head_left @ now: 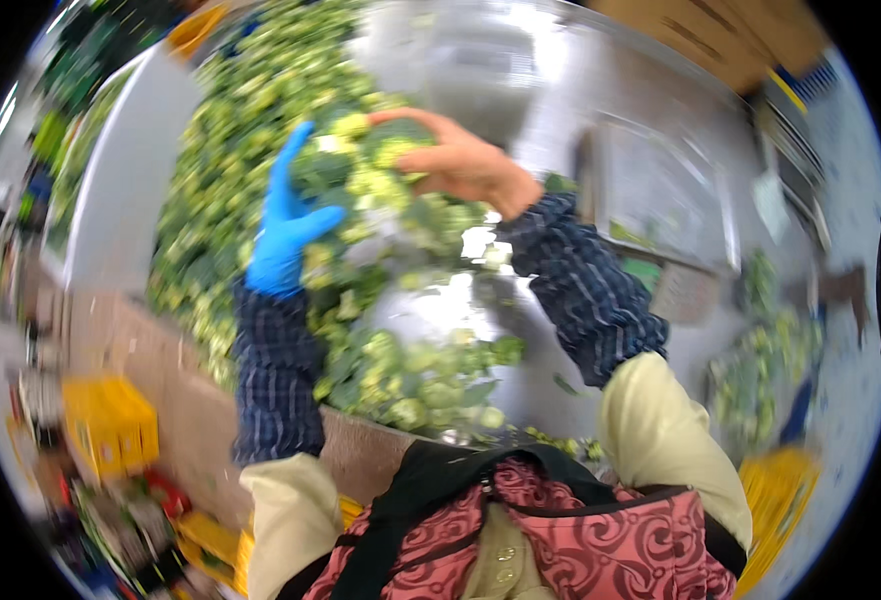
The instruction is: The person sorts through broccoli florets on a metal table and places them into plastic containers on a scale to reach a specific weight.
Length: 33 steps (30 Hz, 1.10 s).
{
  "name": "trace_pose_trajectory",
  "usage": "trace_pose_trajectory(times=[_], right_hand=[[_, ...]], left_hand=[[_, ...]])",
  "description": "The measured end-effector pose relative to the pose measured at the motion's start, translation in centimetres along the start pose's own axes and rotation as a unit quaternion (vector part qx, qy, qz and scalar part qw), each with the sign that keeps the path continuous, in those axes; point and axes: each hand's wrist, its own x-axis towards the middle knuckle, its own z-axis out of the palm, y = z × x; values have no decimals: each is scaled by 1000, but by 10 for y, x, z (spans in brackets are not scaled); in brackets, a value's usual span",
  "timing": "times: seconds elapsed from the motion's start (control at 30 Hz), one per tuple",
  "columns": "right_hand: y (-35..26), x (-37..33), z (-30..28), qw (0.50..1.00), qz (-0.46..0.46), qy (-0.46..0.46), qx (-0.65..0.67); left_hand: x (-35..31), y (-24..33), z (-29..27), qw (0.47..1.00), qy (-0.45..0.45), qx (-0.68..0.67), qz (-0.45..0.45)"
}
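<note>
Broccoli florets (260,90), green with pale cut stems, lie heaped across a shiny metal table (415,310). Over the heap my left hand (285,225), in a blue glove, has its fingers stretched and thumb apart, beside a cluster of florets. My right hand (470,165) looks ungloved and curves its fingers and thumb round some broccoli florets (395,150) facing the left palm. Motion blurs these pieces, so I cannot tell how many it holds. More loose florets (400,380) lie on the metal near my body.
A white panel (130,180) borders the heap on the left. A clear shallow tray (660,200) sits at the right, with greens (770,370) beyond it. Yellow crates (110,425) stand at lower left, another yellow crate (775,510) at lower right. Cardboard boxes (710,35) are at the back right.
</note>
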Motion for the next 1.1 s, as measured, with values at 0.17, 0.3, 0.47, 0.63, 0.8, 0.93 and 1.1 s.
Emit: trace_pose_trajectory(times=[0.17, 0.3, 0.47, 0.63, 0.8, 0.93, 1.1], right_hand=[[-74, -110, -35, 988, -107, 90, -62], [-111, -211, -75, 966, -137, 200, -95], [-130, -298, -111, 945, -156, 270, -96], [-125, -346, -136, 923, -141, 341, -107], [-109, -353, -158, 901, -92, 385, -180], [-91, -351, -179, 686, -64, 413, -596], [-77, -343, -178, 649, -11, 415, -638]], left_hand=[[49, 14, 112, 988, -138, -67, 10], [88, -4, 212, 965, -249, -82, 30], [122, -36, 301, 941, -331, -65, 32], [144, -51, 356, 918, -394, 35, 15], [164, -80, 370, 895, -429, 117, -28], [173, -92, 378, 875, -442, 174, -87], [174, -99, 390, 902, -374, 207, -61]])
